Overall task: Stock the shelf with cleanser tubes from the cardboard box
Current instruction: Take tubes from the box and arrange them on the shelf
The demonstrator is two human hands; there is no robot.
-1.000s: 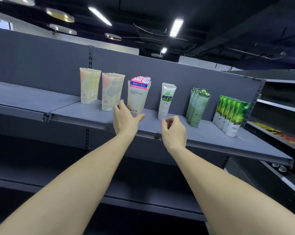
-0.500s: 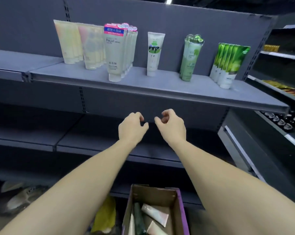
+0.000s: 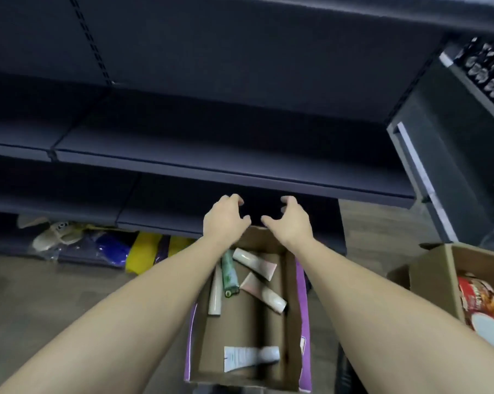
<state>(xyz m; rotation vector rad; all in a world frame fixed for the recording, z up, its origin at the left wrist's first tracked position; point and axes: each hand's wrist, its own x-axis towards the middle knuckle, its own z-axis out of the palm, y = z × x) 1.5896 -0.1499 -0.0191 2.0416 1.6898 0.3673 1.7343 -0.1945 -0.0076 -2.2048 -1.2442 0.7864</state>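
Note:
An open cardboard box [image 3: 292, 322] with purple sides sits on the floor below me. Several cleanser tubes lie inside: a green tube [image 3: 229, 275], a pale pink tube [image 3: 255, 263], another pink tube [image 3: 264, 292], a white tube [image 3: 215, 292] along the left wall and a white labelled tube [image 3: 250, 357] near the front. My left hand [image 3: 224, 220] and my right hand [image 3: 292, 221] hover side by side above the box's far end, fingers curled and apart, holding nothing. The stocked shelf is out of view.
Dark shelves [image 3: 211, 166] run across in front of me, one above another. A second cardboard box [image 3: 439, 268] with red packets stands at the right. Coloured bags [image 3: 143, 251] and pale shoes [image 3: 52, 234] lie under the lowest shelf at the left.
My view has dropped from the stocked shelf to the box on the floor. Both hands came down from the shelf edge to above the box, still holding nothing.

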